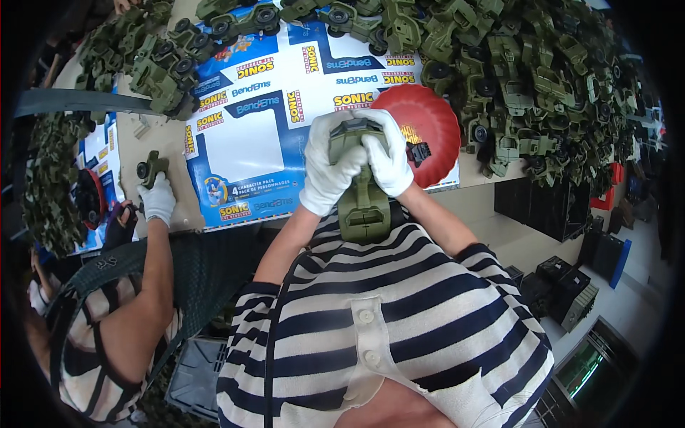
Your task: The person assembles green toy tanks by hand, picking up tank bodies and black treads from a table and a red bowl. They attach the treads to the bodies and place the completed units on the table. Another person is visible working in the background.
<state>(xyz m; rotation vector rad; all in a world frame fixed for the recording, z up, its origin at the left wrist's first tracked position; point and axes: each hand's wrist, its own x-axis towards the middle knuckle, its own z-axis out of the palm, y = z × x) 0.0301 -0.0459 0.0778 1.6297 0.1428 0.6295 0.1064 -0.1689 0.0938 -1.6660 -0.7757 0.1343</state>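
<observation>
An olive-green toy military vehicle [365, 212] is held close in front of my chest, at the table's near edge. My left hand [330, 165], in a white glove, wraps the far end from the left side. From the right, my right hand [389, 155], also white-gloved, closes round the same end, its thumb lying on top. The fingers of both hands partly hide the toy's body. Just beyond my right hand lies a round red scalloped dish [432, 114] with small black parts [419, 152] and some yellow pieces in it.
A blue and white printed sheet [246, 145] covers the table before me. Heaped green toy vehicles [514, 85] fill the right and far sides; more [160, 78] pile up at left. At my left, a co-worker's white-gloved hand [157, 198] holds a green toy. Dark crates [546, 207] stand at right.
</observation>
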